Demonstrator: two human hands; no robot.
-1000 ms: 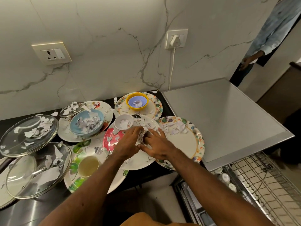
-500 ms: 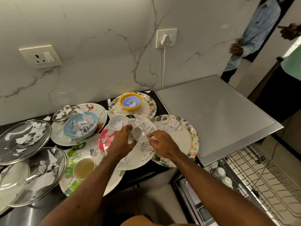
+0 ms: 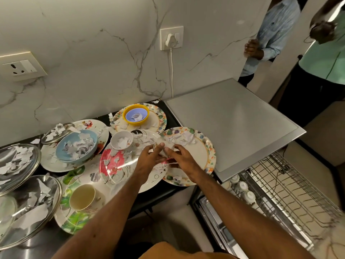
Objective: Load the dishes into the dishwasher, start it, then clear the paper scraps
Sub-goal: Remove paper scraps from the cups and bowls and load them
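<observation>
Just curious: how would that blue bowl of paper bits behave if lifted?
The blue bowl looks rigid, probably light. Its loose paper scraps would likely spill if it tilts. Pushed, it may slide on the glossy plate beneath.

A home kitchen: dirty plates (image 3: 197, 156) are crowding a dark counter (image 3: 168, 111) beside a dishwasher (image 3: 280, 187) standing open under marble walling (image 3: 93, 71)

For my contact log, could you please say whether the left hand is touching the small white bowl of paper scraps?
Apart. The head view shows the red-flowered plate between the left hand and the small white bowl of paper scraps.
</observation>
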